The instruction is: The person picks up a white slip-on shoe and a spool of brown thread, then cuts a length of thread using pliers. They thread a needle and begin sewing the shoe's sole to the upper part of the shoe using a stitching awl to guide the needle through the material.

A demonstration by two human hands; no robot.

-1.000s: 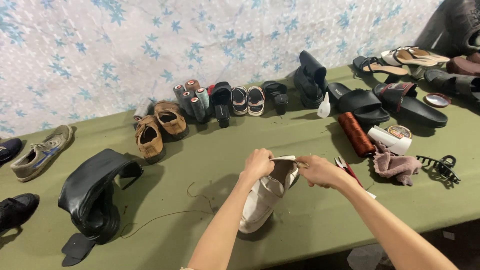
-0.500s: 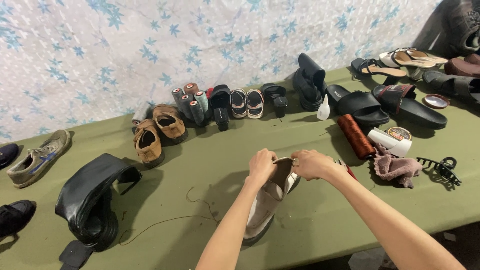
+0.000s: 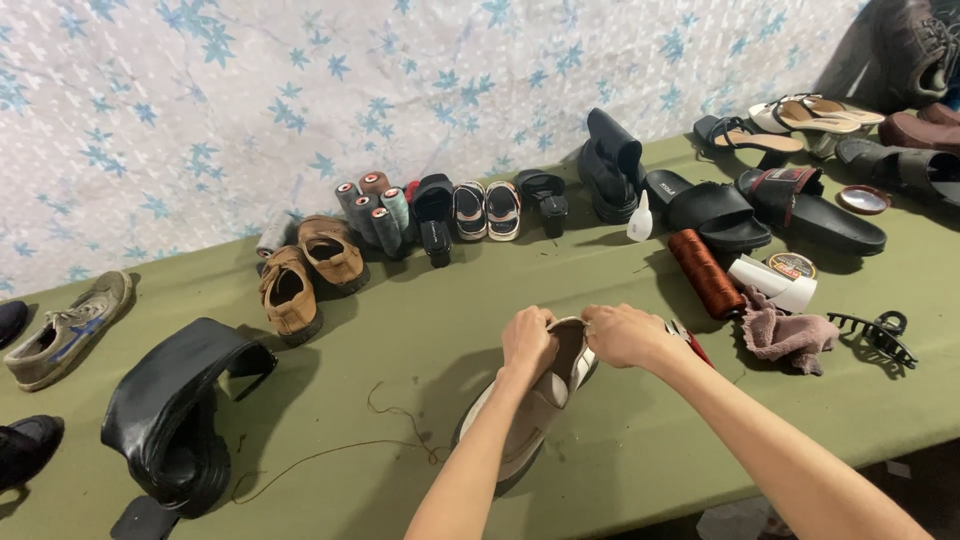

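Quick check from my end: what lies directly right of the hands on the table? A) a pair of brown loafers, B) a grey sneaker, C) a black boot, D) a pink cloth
D: the crumpled pink cloth sits just right of the right hand, while the left hand grips the beige shoe.

green table [image 3: 420, 330] | brown loafers [image 3: 305, 275] | thread spools [image 3: 372, 205] | black slides [image 3: 760, 205] | pink rag [image 3: 785, 335] | beige shoe [image 3: 525, 420]

Left hand [image 3: 527, 341], right hand [image 3: 622, 335] — fingers curled, close together
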